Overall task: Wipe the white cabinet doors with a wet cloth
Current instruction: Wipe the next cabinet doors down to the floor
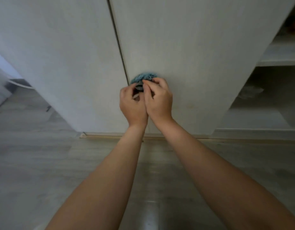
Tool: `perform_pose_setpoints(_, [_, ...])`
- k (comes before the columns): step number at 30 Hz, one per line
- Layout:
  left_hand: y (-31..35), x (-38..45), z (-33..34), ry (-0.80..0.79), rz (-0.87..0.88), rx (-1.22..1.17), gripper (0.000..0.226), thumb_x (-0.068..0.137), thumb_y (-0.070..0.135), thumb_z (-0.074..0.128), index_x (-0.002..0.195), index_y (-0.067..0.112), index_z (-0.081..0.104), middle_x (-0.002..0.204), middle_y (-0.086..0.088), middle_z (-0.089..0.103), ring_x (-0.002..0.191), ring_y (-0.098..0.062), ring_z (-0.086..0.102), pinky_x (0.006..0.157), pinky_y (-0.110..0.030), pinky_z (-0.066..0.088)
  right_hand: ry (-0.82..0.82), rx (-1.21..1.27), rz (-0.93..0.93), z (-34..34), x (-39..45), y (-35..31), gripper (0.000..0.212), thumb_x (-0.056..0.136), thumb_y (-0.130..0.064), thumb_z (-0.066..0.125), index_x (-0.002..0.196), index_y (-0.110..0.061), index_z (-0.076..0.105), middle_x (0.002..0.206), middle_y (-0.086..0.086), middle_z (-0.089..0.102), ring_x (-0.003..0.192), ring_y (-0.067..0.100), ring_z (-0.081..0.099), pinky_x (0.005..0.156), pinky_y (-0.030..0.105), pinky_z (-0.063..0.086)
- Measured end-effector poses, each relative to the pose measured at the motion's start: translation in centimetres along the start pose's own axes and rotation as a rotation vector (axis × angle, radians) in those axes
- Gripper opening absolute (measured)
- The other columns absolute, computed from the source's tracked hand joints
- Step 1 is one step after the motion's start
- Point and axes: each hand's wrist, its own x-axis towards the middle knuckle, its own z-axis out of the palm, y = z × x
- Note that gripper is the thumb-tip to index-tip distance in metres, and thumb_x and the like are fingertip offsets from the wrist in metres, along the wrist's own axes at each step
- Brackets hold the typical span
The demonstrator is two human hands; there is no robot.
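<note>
We find both hands raised together before the right cabinet door (185, 52). The left hand (132, 106) and right hand (159, 98) curl their fingers round a bunched blue cloth (143, 77), held against or just off the panel beside the door gap. No wet streaks show on either door; the left door (60, 52) looks untouched. We judge wiping barely begun, most surface remaining.

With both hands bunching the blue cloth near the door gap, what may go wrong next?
The blue cloth is wadded small between the left hand and right hand, so it may wipe only a narrow strip of the right cabinet door. Water might also be pushed into the gap between the doors.
</note>
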Motion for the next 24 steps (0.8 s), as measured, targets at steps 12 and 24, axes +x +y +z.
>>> perform_pose_setpoints(12, [-8.5, 0.1, -2.6, -0.433, -0.177, 0.135, 0.016, 0.086, 0.013, 0.065, 0.096, 0.016, 0.075, 0.089, -0.001, 0.071, 0.082, -0.018, 0.065, 0.077, -0.035, 0.054, -0.098, -0.202, 0.178, 5.5, -5.8, 3.0, 0.016, 0.087, -0.012, 0.065, 0.096, -0.005, 0.076, 0.093, 0.008, 0.062, 0.079, 0.015, 0.059, 0.075, 0.021, 0.048])
perform_pose_setpoints(24, [-11.4, -4.1, -0.9, -0.731, -0.368, 0.227, 0.015, 0.089, 0.007, 0.059, 0.088, 0.009, 0.074, 0.081, -0.01, 0.071, 0.073, -0.025, 0.063, 0.062, -0.028, 0.044, -0.294, -0.252, 0.467, 5.2, -9.6, 8.8, 0.019, 0.085, -0.006, 0.064, 0.099, -0.007, 0.077, 0.097, 0.015, 0.069, 0.089, 0.03, 0.065, 0.073, 0.024, 0.041])
